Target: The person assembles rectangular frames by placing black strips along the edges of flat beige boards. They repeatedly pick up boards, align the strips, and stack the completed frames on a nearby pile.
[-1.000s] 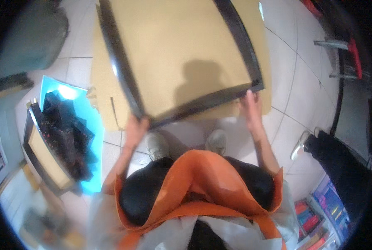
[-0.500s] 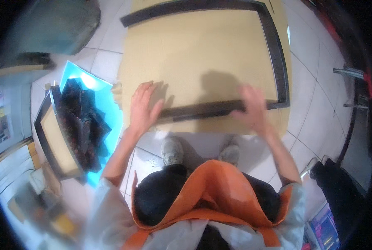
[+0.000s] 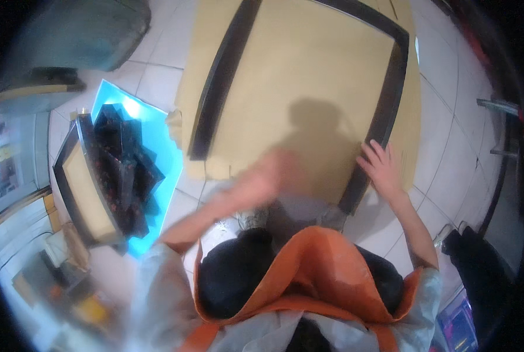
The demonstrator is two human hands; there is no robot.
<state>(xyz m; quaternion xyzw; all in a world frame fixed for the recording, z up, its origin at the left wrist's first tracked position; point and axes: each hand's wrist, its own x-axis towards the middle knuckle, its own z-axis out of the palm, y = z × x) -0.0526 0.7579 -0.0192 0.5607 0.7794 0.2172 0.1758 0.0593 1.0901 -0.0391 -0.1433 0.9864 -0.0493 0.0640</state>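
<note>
Pivoted counter-clockwise since half a second ago: dark, three-railed frame [image 3: 397,67], now lying across a tan cardboard-like sheet [image 3: 309,64] from the upper edge to the lower centre-right of the picture, with its open end toward the lower edge rather than the left. Seen at centre-right, right hand [image 3: 381,167] with fingers spread, laid against the right rail [image 3: 390,100] near its free end; not visibly clasped around it. Caught in a blur at lower centre, left hand [image 3: 276,173], apparently apart from the frame and too smeared to tell whether wide or narrow; half a second ago, spread over the sheet at left. Best handled, by the look of it, with both hands on opposite rails, turning slowly and evenly, keeping the whole flat and free of twist. Worth watching, too: free end of the right rail, apparently jutting past the sheet's lower edge, so best drawn back before any pressing down. At left, as before, bright blue sheet [image 3: 174,167] under dark zigzag-edged pieces [image 3: 135,176].
</note>
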